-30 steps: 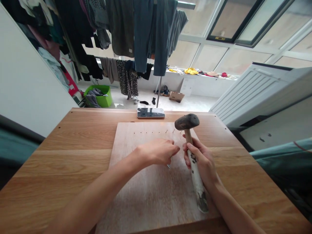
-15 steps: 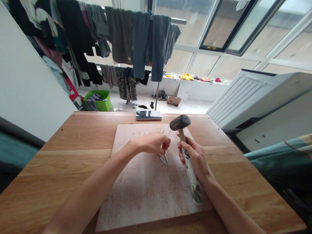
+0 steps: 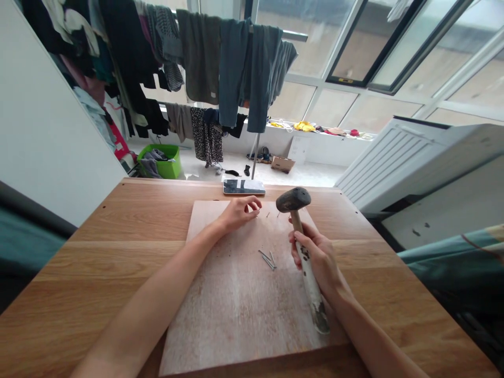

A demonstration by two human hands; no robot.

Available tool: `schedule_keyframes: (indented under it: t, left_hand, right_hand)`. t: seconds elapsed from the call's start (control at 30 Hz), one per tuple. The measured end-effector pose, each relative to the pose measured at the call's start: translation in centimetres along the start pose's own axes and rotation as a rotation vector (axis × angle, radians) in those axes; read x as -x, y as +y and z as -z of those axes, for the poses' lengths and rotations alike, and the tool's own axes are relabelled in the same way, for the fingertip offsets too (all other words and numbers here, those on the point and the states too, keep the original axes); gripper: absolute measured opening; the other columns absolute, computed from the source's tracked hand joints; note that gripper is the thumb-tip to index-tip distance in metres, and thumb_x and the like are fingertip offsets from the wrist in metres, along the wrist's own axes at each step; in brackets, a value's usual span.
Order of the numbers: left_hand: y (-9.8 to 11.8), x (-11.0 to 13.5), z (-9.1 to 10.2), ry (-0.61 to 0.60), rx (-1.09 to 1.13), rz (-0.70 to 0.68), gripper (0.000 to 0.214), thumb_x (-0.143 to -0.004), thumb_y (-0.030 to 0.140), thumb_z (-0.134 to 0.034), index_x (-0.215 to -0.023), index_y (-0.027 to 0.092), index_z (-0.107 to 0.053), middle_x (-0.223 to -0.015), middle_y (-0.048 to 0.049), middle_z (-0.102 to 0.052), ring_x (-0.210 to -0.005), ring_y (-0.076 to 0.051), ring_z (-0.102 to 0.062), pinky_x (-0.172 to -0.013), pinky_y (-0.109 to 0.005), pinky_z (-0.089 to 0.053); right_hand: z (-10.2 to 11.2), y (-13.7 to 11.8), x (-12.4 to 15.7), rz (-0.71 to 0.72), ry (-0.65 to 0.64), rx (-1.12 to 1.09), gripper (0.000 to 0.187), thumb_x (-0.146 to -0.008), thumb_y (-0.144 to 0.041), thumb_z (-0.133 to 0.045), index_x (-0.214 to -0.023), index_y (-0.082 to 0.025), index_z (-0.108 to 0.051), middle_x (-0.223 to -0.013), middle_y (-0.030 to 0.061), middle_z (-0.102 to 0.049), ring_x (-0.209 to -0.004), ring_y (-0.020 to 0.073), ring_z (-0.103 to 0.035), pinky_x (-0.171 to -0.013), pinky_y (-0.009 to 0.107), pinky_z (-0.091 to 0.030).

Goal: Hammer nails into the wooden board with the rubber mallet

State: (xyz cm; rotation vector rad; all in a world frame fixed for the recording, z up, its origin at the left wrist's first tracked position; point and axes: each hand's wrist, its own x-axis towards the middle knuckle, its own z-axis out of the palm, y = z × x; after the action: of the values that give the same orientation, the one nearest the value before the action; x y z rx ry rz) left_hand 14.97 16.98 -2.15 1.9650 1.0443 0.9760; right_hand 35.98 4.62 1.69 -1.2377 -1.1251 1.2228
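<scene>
My right hand is wrapped round the pale, paint-worn handle of a black-headed mallet, its head up and away from me. My left hand is over the far part of a thin wooden board, with thumb and forefinger pinched at what looks like a nail, mostly hidden by the fingers. Just right of it, a couple of nails stand upright in the board. Several loose nails lie in a small pile near the board's middle.
The board rests on a wood-grain table. A phone lies by the far edge. Beyond are hanging clothes, a green basket and a cardboard box on the floor. A white appliance stands at the right.
My left hand has moved from the loose nails away from me and to the left, towards the board's far edge, uncovering the pile. My right hand still holds the mallet in nearly the same place.
</scene>
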Motion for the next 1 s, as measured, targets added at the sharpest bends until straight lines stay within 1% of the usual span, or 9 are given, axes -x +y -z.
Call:
schedule_keyframes:
  t: [0.2, 0.33, 0.4, 0.5, 0.57, 0.67, 0.77, 0.87, 1.0]
  left_hand:
    - [-0.5, 0.0, -0.2, 0.009, 0.009, -0.017, 0.011, -0.084, 0.019, -0.067, -0.093, 0.017, -0.072, -0.081, -0.0006, -0.074, -0.062, -0.010, -0.056, -0.059, -0.020, -0.045]
    - [-0.5, 0.1, -0.2, 0.007, 0.002, -0.023, 0.011, -0.082, 0.017, -0.066, -0.092, 0.016, -0.072, -0.081, -0.0016, -0.074, -0.062, -0.010, -0.055, -0.060, -0.021, -0.044]
    - [-0.5, 0.2, -0.2, -0.002, -0.006, -0.026, 0.011, -0.080, 0.016, -0.066, -0.090, 0.016, -0.072, -0.082, -0.0015, -0.075, -0.062, -0.010, -0.055, -0.060, -0.021, -0.044]
    - [-0.4, 0.3, -0.2, -0.005, -0.021, -0.026, 0.016, -0.078, 0.015, -0.067, -0.093, 0.017, -0.071, -0.083, -0.0007, -0.075, -0.063, -0.011, -0.056, -0.061, -0.022, -0.044]
    - [-0.3, 0.3, -0.2, -0.005, -0.036, -0.023, 0.020, -0.078, 0.015, -0.067, -0.097, 0.018, -0.070, -0.084, -0.0006, -0.076, -0.065, -0.011, -0.057, -0.063, -0.023, -0.046]
    - [-0.3, 0.4, -0.2, -0.007, -0.053, -0.025, 0.022, -0.077, 0.014, -0.067, -0.099, 0.017, -0.070, -0.086, -0.0014, -0.076, -0.067, -0.012, -0.058, -0.065, -0.024, -0.047]
    - [-0.4, 0.3, -0.1, -0.004, -0.054, -0.046, 0.023, -0.078, 0.012, -0.067, -0.101, 0.017, -0.071, -0.086, -0.0015, -0.076, -0.065, -0.011, -0.058, -0.064, -0.024, -0.047]
    - [-0.5, 0.2, -0.2, -0.004, -0.044, -0.083, 0.027, -0.077, 0.009, -0.067, -0.103, 0.017, -0.071, -0.085, -0.0007, -0.076, -0.064, -0.011, -0.060, -0.063, -0.023, -0.046]
    - [-0.6, 0.1, -0.2, 0.005, -0.013, -0.127, 0.036, -0.072, 0.002, -0.063, -0.105, 0.016, -0.069, -0.087, -0.0007, -0.075, -0.070, -0.012, -0.064, -0.066, -0.023, -0.048]
  right_hand:
    - [-1.1, -1.7, -0.4, 0.013, -0.057, 0.007, 0.032, -0.088, -0.042, -0.064, -0.112, -0.020, -0.065, -0.077, -0.0016, -0.062, -0.040, 0.0074, -0.046, -0.033, 0.022, -0.035]
    - [-2.4, -0.8, -0.6, 0.061, -0.031, 0.041, 0.031, -0.086, -0.043, -0.066, -0.104, -0.019, -0.065, -0.069, -0.0031, -0.059, -0.039, 0.0078, -0.045, -0.033, 0.021, -0.034]
    - [-2.7, 0.0, -0.5, 0.051, -0.021, 0.035, 0.031, -0.085, -0.044, -0.067, -0.103, -0.019, -0.065, -0.067, -0.0041, -0.057, -0.038, 0.0079, -0.045, -0.033, 0.021, -0.034]
    - [-2.6, 0.6, -0.4, 0.014, -0.035, 0.002, 0.035, -0.085, -0.045, -0.067, -0.109, -0.019, -0.064, -0.071, -0.0034, -0.060, -0.038, 0.0079, -0.045, -0.032, 0.022, -0.035]
    - [-2.4, 0.6, -0.4, 0.017, -0.043, 0.001, 0.035, -0.085, -0.046, -0.067, -0.109, -0.020, -0.064, -0.069, -0.0038, -0.060, -0.037, 0.0078, -0.044, -0.033, 0.022, -0.035]
    - [-2.2, 0.5, -0.4, 0.031, -0.064, 0.021, 0.032, -0.088, -0.047, -0.066, -0.104, -0.020, -0.064, -0.059, -0.0059, -0.054, -0.037, 0.0086, -0.043, -0.034, 0.021, -0.034]
    - [-2.3, 0.2, -0.2, 0.037, -0.113, 0.049, 0.029, -0.089, -0.048, -0.064, -0.094, -0.020, -0.064, -0.051, -0.0070, -0.048, -0.037, 0.0096, -0.041, -0.036, 0.022, -0.033]
    - [-2.6, -0.1, 0.0, 0.042, -0.155, 0.107, 0.028, -0.089, -0.048, -0.064, -0.090, -0.020, -0.064, -0.049, -0.0066, -0.049, -0.038, 0.0098, -0.043, -0.037, 0.022, -0.035]
    - [-2.7, -0.3, -0.1, -0.007, -0.187, 0.159, 0.030, -0.086, -0.049, -0.067, -0.090, -0.019, -0.065, -0.050, -0.0062, -0.051, -0.038, 0.0106, -0.045, -0.038, 0.023, -0.037]
